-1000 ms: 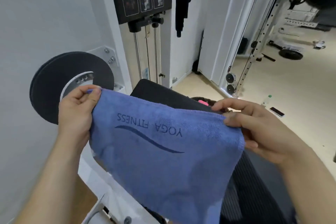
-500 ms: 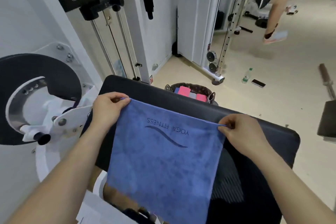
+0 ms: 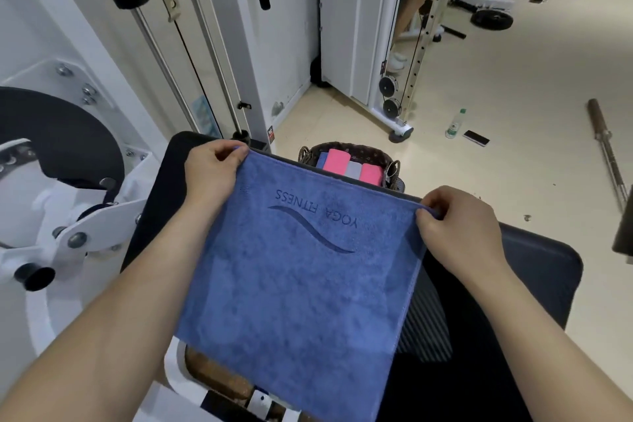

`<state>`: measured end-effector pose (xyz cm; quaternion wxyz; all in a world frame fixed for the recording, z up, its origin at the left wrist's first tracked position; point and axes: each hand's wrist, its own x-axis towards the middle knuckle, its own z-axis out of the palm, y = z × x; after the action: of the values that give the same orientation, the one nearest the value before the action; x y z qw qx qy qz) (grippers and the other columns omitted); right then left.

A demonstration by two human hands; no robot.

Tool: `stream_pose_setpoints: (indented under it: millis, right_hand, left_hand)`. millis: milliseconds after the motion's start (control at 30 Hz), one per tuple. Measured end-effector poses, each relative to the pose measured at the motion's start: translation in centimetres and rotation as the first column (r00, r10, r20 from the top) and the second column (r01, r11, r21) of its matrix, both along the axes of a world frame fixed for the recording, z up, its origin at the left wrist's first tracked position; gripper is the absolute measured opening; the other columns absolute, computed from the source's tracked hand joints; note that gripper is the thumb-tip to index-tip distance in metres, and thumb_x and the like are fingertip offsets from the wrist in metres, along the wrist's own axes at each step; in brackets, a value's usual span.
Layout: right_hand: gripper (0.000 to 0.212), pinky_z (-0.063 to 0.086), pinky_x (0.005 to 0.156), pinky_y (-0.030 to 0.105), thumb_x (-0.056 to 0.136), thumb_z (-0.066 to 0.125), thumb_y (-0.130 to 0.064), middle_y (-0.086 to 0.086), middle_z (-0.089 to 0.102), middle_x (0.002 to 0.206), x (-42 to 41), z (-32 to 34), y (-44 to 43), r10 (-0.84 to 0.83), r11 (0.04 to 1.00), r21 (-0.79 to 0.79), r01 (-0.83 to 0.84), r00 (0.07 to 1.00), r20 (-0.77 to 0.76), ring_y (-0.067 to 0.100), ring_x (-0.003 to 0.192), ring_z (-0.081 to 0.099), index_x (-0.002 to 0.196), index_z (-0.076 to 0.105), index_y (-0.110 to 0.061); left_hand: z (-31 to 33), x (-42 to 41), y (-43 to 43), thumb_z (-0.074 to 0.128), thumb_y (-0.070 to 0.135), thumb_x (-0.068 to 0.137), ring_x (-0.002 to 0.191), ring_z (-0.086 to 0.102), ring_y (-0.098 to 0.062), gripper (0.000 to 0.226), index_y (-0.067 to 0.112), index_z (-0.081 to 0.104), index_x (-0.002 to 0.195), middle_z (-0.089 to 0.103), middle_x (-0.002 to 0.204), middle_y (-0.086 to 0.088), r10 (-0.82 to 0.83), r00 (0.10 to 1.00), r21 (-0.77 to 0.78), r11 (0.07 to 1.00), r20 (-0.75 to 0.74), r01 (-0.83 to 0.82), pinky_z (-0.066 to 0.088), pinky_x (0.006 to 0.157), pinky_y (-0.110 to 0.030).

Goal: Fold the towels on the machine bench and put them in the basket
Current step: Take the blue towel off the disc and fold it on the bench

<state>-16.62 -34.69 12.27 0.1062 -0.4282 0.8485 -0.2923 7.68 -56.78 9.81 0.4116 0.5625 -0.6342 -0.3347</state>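
A blue towel [image 3: 294, 291] printed "YOGA FITNESS" is stretched flat over the black padded machine bench [image 3: 534, 277]. My left hand [image 3: 212, 171] pinches its far left corner. My right hand [image 3: 459, 226] pinches its far right corner. The near edge of the towel hangs off the bench toward me. Beyond the bench stands a dark wicker basket [image 3: 376, 152] on the floor, holding folded pink, grey and blue towels [image 3: 349, 169].
A white weight machine with a black disc [image 3: 58, 134] stands at my left, its cable column [image 3: 191, 55] ahead. On the floor to the right lie a bottle [image 3: 455, 123], a phone [image 3: 476, 138] and a barbell [image 3: 606, 147]. A person's leg [image 3: 411, 14] shows behind the rack.
The towel has come down from held in the air to lying spread over the bench. My view has tilted down, so the basket and floor now show. Both hands keep their corners.
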Motion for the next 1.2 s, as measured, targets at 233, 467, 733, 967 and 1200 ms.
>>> stream_pose_setpoints:
  millis: [233,467,733,967,1200]
  right_hand:
    - [0.009,0.039,0.065,0.030,0.081,0.058,-0.016,-0.005,0.064,0.079,-0.2,-0.2,-0.6,-0.037,0.999,-0.034,0.037,0.999,0.002,0.019,0.078,0.056,0.082,0.064,-0.022]
    - [0.027,0.039,0.069,0.031,0.080,0.053,-0.016,0.006,0.063,0.102,0.6,0.4,-1.8,-0.065,0.997,0.029,0.068,0.993,-0.095,0.025,0.090,0.054,0.104,0.065,-0.020]
    - [0.034,0.051,0.056,0.039,0.076,0.065,-0.010,0.008,0.055,0.104,6.2,-0.4,2.8,0.456,0.858,0.000,-0.514,0.761,-0.461,0.030,0.086,0.055,0.109,0.062,-0.012]
    - [0.029,0.043,0.056,0.033,0.063,0.070,-0.029,0.005,0.061,0.098,11.6,-8.0,9.6,0.779,0.590,0.321,-0.740,0.419,-0.466,0.025,0.072,0.055,0.089,0.062,-0.020]
    - [0.031,0.043,0.062,0.033,0.064,0.064,-0.031,0.003,0.057,0.094,11.2,-9.9,11.8,0.797,0.574,0.377,-0.727,0.390,-0.461,0.023,0.073,0.052,0.093,0.060,-0.019]
  left_hand:
    - [-0.2,0.0,-0.5,0.074,0.022,0.083,0.071,0.059,-0.003,0.005,0.027,0.073,0.082,0.068,0.077,0.010,0.079,0.996,-0.004,0.997,-0.044,-0.080,0.047,0.070,-0.020]
    - [-0.2,-0.5,0.1,0.070,0.030,0.085,0.084,0.061,-0.008,0.011,0.027,0.070,0.096,0.067,0.088,0.009,0.115,0.993,-0.075,0.991,0.011,-0.114,0.053,0.085,-0.033]
    - [-2.0,5.2,12.1,0.067,0.012,0.087,0.074,0.055,0.004,0.013,0.025,0.070,0.091,0.064,0.090,0.006,-0.002,0.992,-0.024,1.000,0.128,0.005,0.042,0.065,-0.004]
    - [-9.8,12.0,19.3,0.065,0.015,0.090,0.086,0.056,-0.009,0.029,0.015,0.064,0.119,0.056,0.109,0.000,0.111,0.955,0.114,0.983,0.276,-0.147,0.042,0.076,-0.020]
    - [-11.0,13.4,18.4,0.064,0.026,0.091,0.090,0.060,-0.020,0.028,0.019,0.059,0.118,0.061,0.106,-0.002,0.232,0.921,0.177,0.939,0.314,-0.296,0.047,0.075,-0.034]
